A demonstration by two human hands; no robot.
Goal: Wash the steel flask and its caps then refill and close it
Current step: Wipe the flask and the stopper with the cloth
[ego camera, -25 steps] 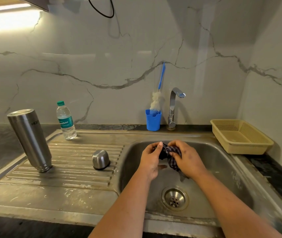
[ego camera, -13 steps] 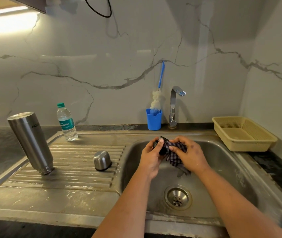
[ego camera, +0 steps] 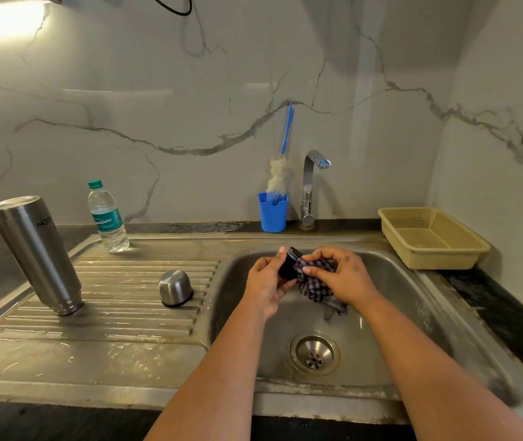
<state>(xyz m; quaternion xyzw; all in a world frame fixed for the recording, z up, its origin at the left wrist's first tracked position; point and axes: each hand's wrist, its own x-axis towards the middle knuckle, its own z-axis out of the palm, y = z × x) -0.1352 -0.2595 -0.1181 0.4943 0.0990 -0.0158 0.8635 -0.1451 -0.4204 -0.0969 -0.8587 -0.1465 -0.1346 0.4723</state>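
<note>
Both hands work above the sink basin. The left hand grips the black inner cap, fingers curled round its side. The right hand pinches a checked cloth against the cap; the cloth's loose end hangs down toward the drain, which lies at 6 o'clock from the hands.

The steel flask stands mouth-down on the ribbed drainboard, tilted with its base leaning to the left, at 9 o'clock from the hands and well apart from them. The steel outer cap sits dome-up on the drainboard between the flask and the basin. A plastic water bottle with a green lid stands upright at 2 o'clock from the flask, near the back edge of the drainboard.

At 12 o'clock from the hands, a blue holder carries a bottle brush with a blue handle; the tap stands just beside it on the right. A beige plastic basket rests on the counter at 2 o'clock from the hands.
</note>
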